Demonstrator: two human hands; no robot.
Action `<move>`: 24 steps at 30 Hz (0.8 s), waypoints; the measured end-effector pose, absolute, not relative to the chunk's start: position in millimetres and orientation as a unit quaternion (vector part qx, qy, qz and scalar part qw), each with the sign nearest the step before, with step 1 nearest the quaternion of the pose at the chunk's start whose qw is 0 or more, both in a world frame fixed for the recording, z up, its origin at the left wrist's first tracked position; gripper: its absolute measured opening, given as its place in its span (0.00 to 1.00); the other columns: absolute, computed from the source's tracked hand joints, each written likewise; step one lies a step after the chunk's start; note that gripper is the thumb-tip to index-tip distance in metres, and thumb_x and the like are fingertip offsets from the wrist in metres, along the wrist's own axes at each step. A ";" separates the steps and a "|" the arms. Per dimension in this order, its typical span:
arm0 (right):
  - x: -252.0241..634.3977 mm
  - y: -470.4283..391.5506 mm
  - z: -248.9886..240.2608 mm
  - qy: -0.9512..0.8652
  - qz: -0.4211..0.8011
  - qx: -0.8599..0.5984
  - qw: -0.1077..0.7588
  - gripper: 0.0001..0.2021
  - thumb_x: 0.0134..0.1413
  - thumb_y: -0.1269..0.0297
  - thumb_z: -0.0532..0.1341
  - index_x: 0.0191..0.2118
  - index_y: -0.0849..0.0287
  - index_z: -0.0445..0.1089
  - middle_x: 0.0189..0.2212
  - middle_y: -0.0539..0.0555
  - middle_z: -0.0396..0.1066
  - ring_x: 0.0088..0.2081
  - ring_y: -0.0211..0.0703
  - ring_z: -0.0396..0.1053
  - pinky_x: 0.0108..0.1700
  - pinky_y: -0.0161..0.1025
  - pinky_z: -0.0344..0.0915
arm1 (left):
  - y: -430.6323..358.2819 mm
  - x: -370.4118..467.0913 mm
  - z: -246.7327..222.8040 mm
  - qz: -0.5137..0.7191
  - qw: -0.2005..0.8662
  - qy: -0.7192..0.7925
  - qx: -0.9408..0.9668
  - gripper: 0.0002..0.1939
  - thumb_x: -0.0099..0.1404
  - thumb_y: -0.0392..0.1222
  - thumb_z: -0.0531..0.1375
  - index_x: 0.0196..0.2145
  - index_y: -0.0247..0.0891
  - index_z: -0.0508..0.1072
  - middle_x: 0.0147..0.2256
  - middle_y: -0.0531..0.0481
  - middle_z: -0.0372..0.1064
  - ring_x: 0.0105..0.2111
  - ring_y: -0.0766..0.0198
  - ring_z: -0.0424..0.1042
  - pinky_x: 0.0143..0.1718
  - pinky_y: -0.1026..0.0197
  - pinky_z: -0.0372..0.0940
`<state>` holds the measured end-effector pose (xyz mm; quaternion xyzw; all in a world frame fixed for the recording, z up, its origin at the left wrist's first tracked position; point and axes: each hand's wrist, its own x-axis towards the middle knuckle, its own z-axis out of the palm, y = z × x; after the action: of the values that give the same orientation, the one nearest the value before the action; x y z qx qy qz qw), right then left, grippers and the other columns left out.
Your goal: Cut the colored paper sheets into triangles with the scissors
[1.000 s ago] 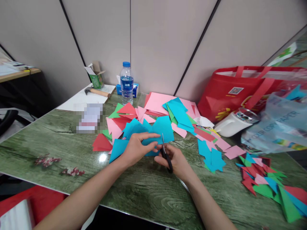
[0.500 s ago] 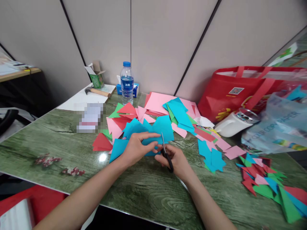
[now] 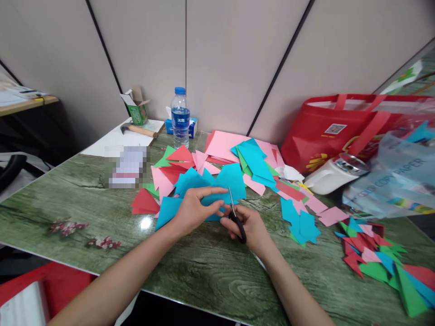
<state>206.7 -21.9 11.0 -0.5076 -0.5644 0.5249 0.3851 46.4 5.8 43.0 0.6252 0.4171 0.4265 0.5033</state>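
My right hand (image 3: 249, 224) is closed round the black handles of a pair of scissors (image 3: 239, 225). Their narrow metal blades point away from me at the right side of a piece of blue paper (image 3: 217, 199). My left hand (image 3: 195, 209) grips this paper, its thumb and forefinger reaching toward the blades. Part of the sheet is hidden behind the hand, and the cut line cannot be made out. More blue paper (image 3: 168, 210) lies under and left of the left hand. Behind it are red pieces (image 3: 181, 155) and pink pieces (image 3: 161, 181).
A water bottle (image 3: 180, 120), a hammer (image 3: 139, 130) and a small green box (image 3: 137, 113) stand or lie at the back. On the right are a red bag (image 3: 316, 131), a white mug (image 3: 326, 176) and a heap of coloured paper scraps (image 3: 377, 258).
The scissors and my right hand have shifted very slightly, with the blades tilting a little. My left hand and the blue paper stay nearly in place.
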 end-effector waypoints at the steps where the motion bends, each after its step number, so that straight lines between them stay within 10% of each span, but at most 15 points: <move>1: 207.1 -21.7 10.9 -0.563 0.525 -0.509 0.385 0.19 0.40 0.48 0.66 0.26 0.60 0.65 0.12 0.43 0.59 0.13 0.32 0.56 0.16 0.31 0.51 | 6.4 46.2 43.9 0.430 0.492 0.414 0.634 0.13 0.57 0.40 0.59 0.41 0.40 0.75 0.41 0.48 0.75 0.29 0.63 0.76 0.32 0.60 0.72; 6: 209.2 -20.7 10.1 -0.554 0.535 -0.510 0.383 0.18 0.38 0.50 0.68 0.28 0.59 0.66 0.12 0.44 0.60 0.13 0.34 0.58 0.16 0.32 0.50 | 11.5 42.5 49.9 0.453 0.377 0.422 0.689 0.09 0.58 0.39 0.59 0.36 0.41 0.77 0.37 0.49 0.76 0.42 0.60 0.71 0.44 0.57 0.66; 24: 208.6 -21.8 22.7 -0.541 0.578 -0.481 0.376 0.22 0.29 0.52 0.71 0.28 0.60 0.66 0.26 0.51 0.69 0.27 0.40 0.66 0.30 0.37 0.63 | 14.8 39.7 46.7 0.445 0.418 0.434 0.663 0.09 0.54 0.38 0.61 0.34 0.39 0.78 0.37 0.48 0.76 0.40 0.59 0.73 0.37 0.59 0.69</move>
<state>208.6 -21.8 22.7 -0.4814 -0.5410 0.5780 0.3761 39.7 14.8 46.7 0.6630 0.4336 0.4446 0.4180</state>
